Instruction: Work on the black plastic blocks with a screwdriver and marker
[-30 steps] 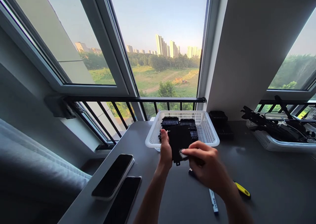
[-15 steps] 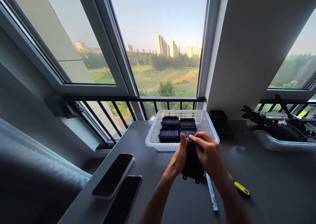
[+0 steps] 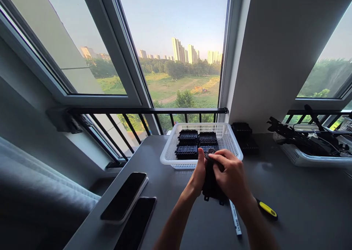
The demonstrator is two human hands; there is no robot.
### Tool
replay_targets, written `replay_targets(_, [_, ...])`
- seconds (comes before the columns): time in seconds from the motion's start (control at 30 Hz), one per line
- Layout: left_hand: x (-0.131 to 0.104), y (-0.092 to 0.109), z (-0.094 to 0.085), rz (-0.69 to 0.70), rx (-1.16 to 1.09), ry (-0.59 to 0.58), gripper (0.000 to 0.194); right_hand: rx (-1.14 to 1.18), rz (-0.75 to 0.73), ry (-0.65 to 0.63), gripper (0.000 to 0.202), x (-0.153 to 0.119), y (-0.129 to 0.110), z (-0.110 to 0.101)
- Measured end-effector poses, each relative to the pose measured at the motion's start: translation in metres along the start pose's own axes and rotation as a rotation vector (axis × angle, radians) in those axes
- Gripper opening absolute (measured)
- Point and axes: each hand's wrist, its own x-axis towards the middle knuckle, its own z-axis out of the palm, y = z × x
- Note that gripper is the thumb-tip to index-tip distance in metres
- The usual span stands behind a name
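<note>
We see the left hand curled around the left side of a black plastic casing, thumb raised; its other fingers are largely hidden. The right hand has its fingers nearly closed, pinching what appears to be a small dark pad against the casing's upper end. We place the casing just before a white perforated basket at 12 o'clock, which holds similar black casings. From it, we note a white marker at 5 o'clock and a yellow-and-black handle at 4.
</note>
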Motion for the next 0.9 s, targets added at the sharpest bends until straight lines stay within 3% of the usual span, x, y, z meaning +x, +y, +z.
replay_targets(0.17, [-0.003,0.002,0.001,0.171,0.135,0.063,0.073,0.037,0.071,0.168,0.028,-0.001,-0.008,0.005])
replay_targets(0.27, [-0.007,0.007,0.001,0.231,0.195,0.035,0.070,-0.001,0.093,0.323,0.028,-0.001,-0.006,0.001])
replay_targets(0.33, [-0.009,0.009,0.001,0.235,0.215,0.006,0.070,-0.035,0.089,0.347,0.030,0.000,-0.003,-0.001])
replay_targets(0.5, [-0.010,0.009,-0.002,0.236,0.243,0.028,0.068,-0.005,0.030,0.148,0.034,0.000,0.003,0.001])
replay_targets(0.67, [-0.008,0.013,-0.005,0.181,0.098,0.029,0.070,0.090,-0.052,0.025,0.036,0.001,0.003,0.003])
replay_targets(0.9, [-0.001,0.028,-0.014,0.239,-0.141,0.243,0.063,0.097,-0.138,-0.294,0.039,-0.007,-0.017,0.002])
